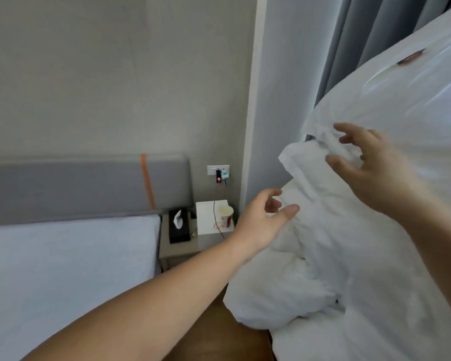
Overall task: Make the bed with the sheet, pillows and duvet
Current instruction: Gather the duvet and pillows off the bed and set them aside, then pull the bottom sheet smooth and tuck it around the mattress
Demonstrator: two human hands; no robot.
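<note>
A heap of white bedding fills the right side of the view; pillows and duvet cannot be told apart in it. A large white pillow lies on top of the heap against the curtain. My left hand reaches toward the heap's left edge, fingers spread and relaxed, holding nothing. My right hand hovers over a crumpled fold higher up, fingers spread. At the lower left lies the bed, covered by a flat white sheet, with a grey padded headboard behind it.
Between bed and heap stands a bedside table carrying a black tissue box, a white box and a paper cup. A wall socket with plugs sits above. Grey curtains hang behind the heap. Brown floor shows below.
</note>
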